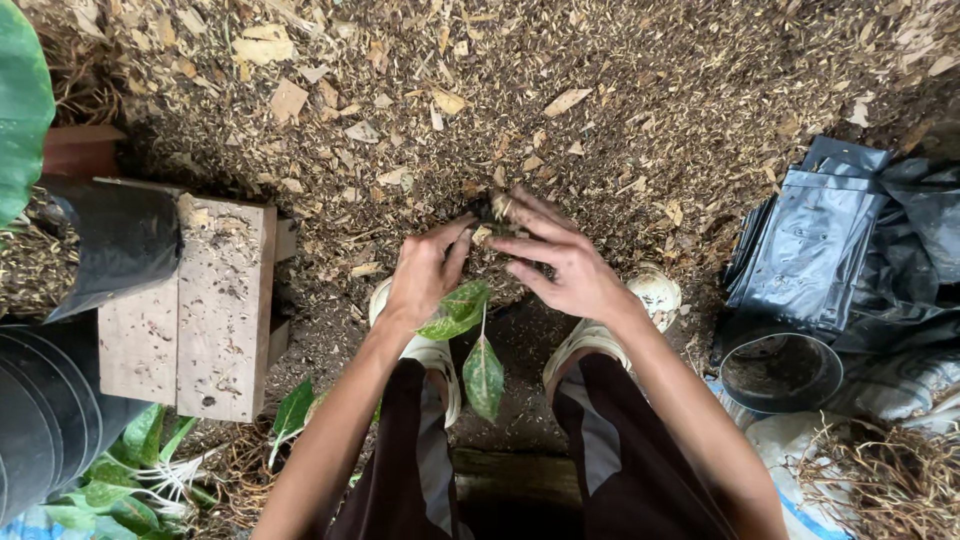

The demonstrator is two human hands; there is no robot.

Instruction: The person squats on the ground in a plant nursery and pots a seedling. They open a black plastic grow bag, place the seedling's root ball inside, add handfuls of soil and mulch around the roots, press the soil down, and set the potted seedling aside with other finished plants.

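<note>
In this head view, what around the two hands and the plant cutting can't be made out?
- Roots of the green-leaved plant cutting: hidden by the left hand and right hand, head view.
- What the fingers pinch: too small and dark against the brown wood-chip ground.
- Large green leaf: cut off by the left edge.
- Inside of the round black pot: in shadow.

Glossy black plastic bags [815, 235], a rough, matt wooden block [200, 320], and dry, coarse wood-chip ground [620, 90].

Plant roots [492, 208] hidden behind fingers [520, 215]; stacked pots [40, 410] cut off.
</note>
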